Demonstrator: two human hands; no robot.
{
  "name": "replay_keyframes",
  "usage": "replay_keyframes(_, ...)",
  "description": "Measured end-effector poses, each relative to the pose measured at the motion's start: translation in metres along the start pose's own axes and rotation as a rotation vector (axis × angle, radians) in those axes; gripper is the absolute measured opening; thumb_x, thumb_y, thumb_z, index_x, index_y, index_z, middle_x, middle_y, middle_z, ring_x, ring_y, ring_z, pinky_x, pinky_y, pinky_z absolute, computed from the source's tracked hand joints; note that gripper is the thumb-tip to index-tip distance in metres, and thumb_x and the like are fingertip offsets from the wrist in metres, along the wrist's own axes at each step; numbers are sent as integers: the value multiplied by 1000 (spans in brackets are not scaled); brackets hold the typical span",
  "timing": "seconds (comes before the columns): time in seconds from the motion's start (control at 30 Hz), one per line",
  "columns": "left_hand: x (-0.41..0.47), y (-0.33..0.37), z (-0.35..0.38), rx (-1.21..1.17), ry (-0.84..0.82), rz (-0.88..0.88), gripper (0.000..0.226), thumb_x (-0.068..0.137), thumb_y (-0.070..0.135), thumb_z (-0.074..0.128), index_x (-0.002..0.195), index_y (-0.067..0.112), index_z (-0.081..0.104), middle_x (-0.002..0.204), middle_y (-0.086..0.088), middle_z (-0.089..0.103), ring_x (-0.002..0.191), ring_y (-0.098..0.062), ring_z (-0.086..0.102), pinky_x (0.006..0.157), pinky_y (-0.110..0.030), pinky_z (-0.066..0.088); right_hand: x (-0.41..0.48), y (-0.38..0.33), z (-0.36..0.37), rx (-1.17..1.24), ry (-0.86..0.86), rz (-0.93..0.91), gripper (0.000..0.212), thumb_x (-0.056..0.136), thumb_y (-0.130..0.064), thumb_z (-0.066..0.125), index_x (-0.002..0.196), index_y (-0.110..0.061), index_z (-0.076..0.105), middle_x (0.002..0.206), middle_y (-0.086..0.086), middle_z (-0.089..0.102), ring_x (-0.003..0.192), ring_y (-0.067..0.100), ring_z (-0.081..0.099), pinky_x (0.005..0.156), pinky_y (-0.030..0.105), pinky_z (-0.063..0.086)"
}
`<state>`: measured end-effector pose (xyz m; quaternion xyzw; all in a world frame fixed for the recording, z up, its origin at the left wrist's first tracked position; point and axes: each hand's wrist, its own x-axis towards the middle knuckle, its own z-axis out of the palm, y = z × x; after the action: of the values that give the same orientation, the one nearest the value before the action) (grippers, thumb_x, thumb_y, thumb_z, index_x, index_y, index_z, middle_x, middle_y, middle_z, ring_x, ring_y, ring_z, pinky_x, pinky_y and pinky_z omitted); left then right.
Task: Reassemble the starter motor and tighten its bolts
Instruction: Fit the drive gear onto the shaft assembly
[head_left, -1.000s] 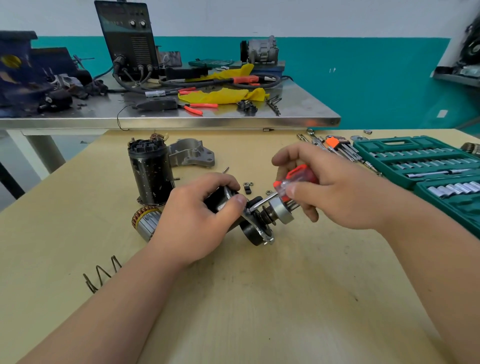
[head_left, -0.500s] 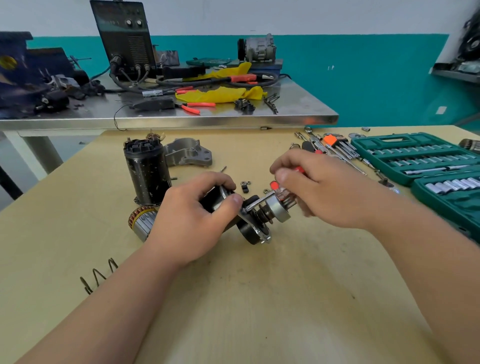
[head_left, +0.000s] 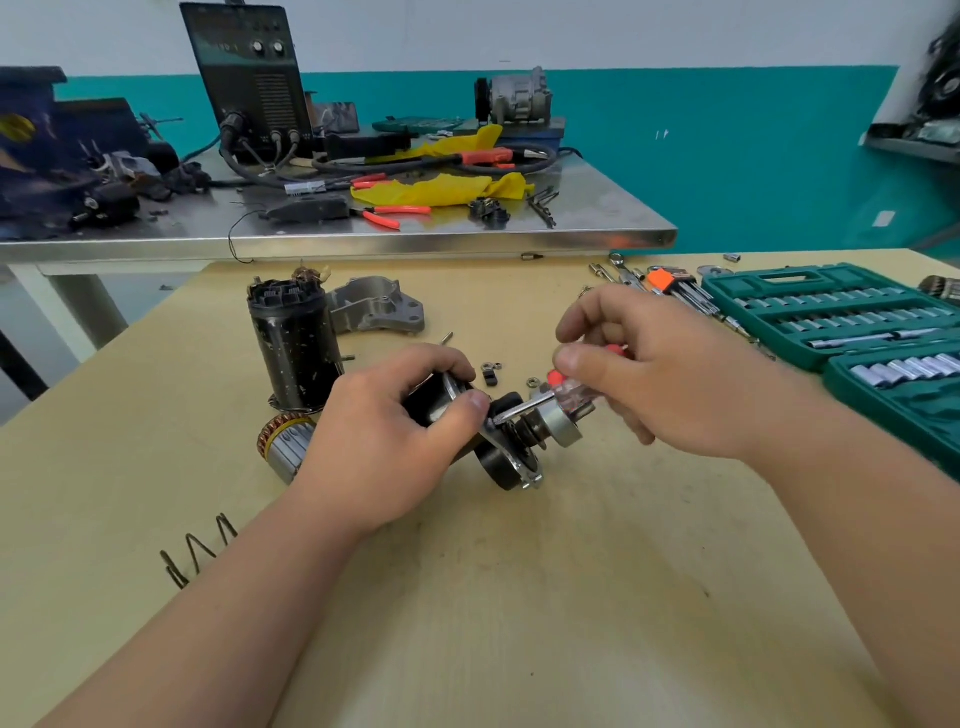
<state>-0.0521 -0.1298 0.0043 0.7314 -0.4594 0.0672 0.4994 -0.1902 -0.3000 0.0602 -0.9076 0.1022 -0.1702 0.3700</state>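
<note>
A black starter solenoid and drive assembly (head_left: 506, 457) lies on its side on the wooden table (head_left: 519, 597). My left hand (head_left: 384, 441) grips its black body, thumb near the metal flange. My right hand (head_left: 654, 374) holds a screwdriver (head_left: 558, 391) with a clear and red handle; its shaft tip sits at the flange by my left thumb. The black motor housing (head_left: 296, 348) stands upright behind my left hand. The armature (head_left: 283, 444) lies beside it. A grey nose housing (head_left: 376, 309) rests further back.
Loose nuts and a small black part (head_left: 491, 373) lie just behind the assembly. A green socket set (head_left: 852, 322) is open at the right, hex keys (head_left: 675, 286) next to it. A spring (head_left: 200, 548) lies at left. A cluttered steel bench (head_left: 337, 234) stands behind.
My right hand has turned round the screwdriver handle, hiding more of the red part. The screwdriver tip stays at the flange and my left hand keeps its grip.
</note>
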Motion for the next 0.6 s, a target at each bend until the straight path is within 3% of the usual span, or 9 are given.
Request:
replay_keyframes(0.1, 1, -1, -1, 2, 5, -13, 22, 73, 53, 54, 88, 40, 65, 93, 24, 65, 88, -1, 61, 67, -12, 47, 7, -1, 13, -229, 194, 12, 46, 87, -61, 34, 89, -24, 61, 76, -4, 66, 67, 7, 62, 61, 30, 50)
replay_keyframes(0.13, 1, 1, -1, 0, 6, -20, 20, 74, 52, 55, 87, 40, 65, 92, 24, 65, 86, -1, 61, 67, -13, 47, 7, -1, 14, -219, 199, 34, 48, 86, -64, 33, 90, -24, 60, 74, -6, 66, 66, 5, 61, 58, 32, 48)
replay_keyframes(0.2, 1, 3, -2, 0, 8, -41, 15, 76, 48, 59, 86, 40, 66, 89, 23, 65, 81, -3, 63, 66, -19, 51, 5, 1, 10, -58, 62, 94, 41, 79, -68, 42, 92, -31, 55, 64, -16, 62, 52, 0, 55, 48, 22, 40)
replay_keyframes(0.27, 0, 7, -1, 12, -7, -58, 14, 78, 44, 61, 89, 38, 67, 88, 24, 65, 78, -6, 65, 70, -32, 55, -3, 5, 2, 100, -113, 160, 32, 72, -57, 58, 96, -36, 54, 72, -17, 62, 48, 3, 48, 49, 24, 38)
replay_keyframes(0.33, 0, 10, -1, 26, -17, -46, 14, 79, 43, 62, 91, 37, 67, 86, 23, 65, 78, -7, 66, 70, -37, 57, -8, 11, -5, 168, -147, 138, 24, 77, -32, 61, 100, -35, 54, 87, -5, 64, 54, 11, 51, 52, 28, 43)
replay_keyframes(0.43, 2, 13, -2, 41, -26, 11, 13, 79, 40, 64, 91, 36, 67, 79, 18, 66, 74, -2, 64, 67, -25, 54, -10, 9, -6, 117, -19, 58, 11, 97, -20, 54, 98, -31, 57, 72, -4, 66, 52, 15, 59, 49, 24, 49)
replay_keyframes(0.5, 3, 15, -5, 56, -32, 47, 11, 77, 38, 64, 88, 38, 65, 74, 20, 63, 66, 3, 59, 60, -10, 44, -9, 5, 1, 0, 66, 55, 21, 101, -31, 44, 89, -28, 60, 60, -6, 64, 43, 11, 56, 41, 21, 45)
replay_keyframes(0.6, 4, 18, -8, 63, -42, 55, 13, 76, 33, 65, 83, 43, 61, 82, 26, 66, 70, 7, 60, 62, -4, 41, -8, 6, 9, -81, 50, 115, 36, 102, -45, 33, 86, -27, 59, 47, -5, 55, 39, 7, 48, 38, 22, 38)
